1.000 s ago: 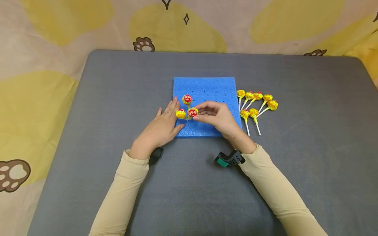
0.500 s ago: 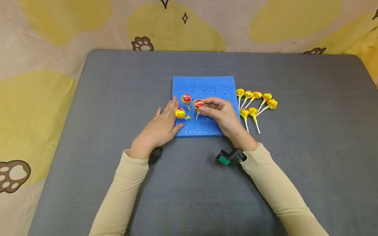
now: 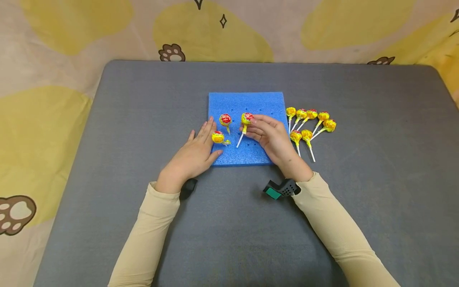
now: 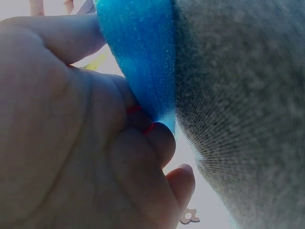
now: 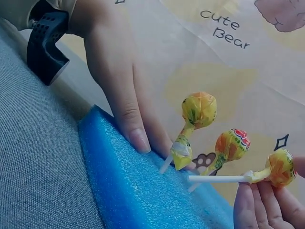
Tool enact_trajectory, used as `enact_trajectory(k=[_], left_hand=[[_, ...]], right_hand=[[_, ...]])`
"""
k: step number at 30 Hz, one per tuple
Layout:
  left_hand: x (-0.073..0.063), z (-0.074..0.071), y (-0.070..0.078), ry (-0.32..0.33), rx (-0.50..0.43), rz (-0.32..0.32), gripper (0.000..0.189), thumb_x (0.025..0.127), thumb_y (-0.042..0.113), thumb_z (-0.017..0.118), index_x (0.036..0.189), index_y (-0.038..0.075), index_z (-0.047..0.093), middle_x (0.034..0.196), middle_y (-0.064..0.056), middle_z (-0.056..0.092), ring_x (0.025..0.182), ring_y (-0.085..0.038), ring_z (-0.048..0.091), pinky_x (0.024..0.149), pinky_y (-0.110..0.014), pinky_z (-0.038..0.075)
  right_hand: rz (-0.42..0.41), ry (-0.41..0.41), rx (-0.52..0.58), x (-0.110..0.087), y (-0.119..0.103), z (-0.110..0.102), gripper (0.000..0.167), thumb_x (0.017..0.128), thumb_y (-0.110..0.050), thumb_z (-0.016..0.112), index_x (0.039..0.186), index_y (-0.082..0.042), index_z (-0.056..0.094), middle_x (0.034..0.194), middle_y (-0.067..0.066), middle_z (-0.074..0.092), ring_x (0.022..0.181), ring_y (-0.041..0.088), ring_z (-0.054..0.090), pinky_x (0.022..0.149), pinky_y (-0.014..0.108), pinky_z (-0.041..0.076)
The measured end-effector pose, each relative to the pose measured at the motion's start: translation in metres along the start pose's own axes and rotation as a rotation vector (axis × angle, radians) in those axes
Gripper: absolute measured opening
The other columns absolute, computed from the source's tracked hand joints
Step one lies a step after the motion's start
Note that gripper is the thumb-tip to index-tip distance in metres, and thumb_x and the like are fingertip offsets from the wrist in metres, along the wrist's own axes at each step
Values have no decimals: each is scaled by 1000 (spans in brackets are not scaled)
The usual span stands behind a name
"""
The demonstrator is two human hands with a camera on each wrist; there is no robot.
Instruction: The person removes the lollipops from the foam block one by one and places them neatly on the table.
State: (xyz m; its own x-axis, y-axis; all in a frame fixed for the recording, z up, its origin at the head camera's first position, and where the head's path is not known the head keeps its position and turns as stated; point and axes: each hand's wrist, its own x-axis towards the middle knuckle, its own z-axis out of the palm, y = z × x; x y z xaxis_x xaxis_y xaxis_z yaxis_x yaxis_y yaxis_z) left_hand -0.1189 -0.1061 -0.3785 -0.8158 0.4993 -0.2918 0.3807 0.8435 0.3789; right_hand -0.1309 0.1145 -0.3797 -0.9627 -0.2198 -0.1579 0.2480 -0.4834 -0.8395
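Note:
My right hand pinches a yellow and red wrapped lollipop by its candy head. The bare white stick slants down and left over a blue foam block; in the right wrist view this lollipop lies sideways in the fingers. Two other lollipops stand in the block's left part, one with its red top up and one leaning yellow one. My left hand rests with straight fingers along the foam's left edge, thumb over the near corner. In the left wrist view the palm sits against the foam.
Several loose lollipops lie on the grey table right beside the foam, sticks pointing towards the near side. Small holes dot the foam's top. A patterned cloth hangs behind the table.
The right hand has moved the lollipop up and right, away from the two standing ones. It has tilted, and its white stick now shows. The left hand has stayed put.

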Motion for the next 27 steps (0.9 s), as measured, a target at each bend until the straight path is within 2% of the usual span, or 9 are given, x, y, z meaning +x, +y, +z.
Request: enact_trajectory(k=[14, 19, 27], left_hand=[[0, 0, 0, -6, 4, 3, 77, 99, 38, 43, 150, 2, -2, 157, -10, -10, 143, -24, -4, 113, -50, 3], [0, -1, 1, -6, 1, 6, 77, 99, 38, 43, 150, 2, -2, 156, -10, -10, 143, -24, -4, 113, -50, 3], [0, -1, 0, -5, -4, 6, 77, 99, 37, 44, 150, 2, -3, 156, -10, -11, 143, -24, -5, 113, -51, 3]], right_hand=[[40, 16, 131, 2, -2, -5, 30, 98, -2, 38, 85, -4, 65, 92, 13, 70, 90, 23, 66, 84, 32, 51], [52, 7, 138, 2, -2, -7, 27, 97, 0, 41, 87, -3, 67, 91, 12, 69, 90, 22, 66, 84, 31, 51], [64, -18, 81, 3, -2, -7, 25, 95, 4, 45, 89, -4, 68, 92, 8, 69, 89, 19, 65, 83, 29, 51]])
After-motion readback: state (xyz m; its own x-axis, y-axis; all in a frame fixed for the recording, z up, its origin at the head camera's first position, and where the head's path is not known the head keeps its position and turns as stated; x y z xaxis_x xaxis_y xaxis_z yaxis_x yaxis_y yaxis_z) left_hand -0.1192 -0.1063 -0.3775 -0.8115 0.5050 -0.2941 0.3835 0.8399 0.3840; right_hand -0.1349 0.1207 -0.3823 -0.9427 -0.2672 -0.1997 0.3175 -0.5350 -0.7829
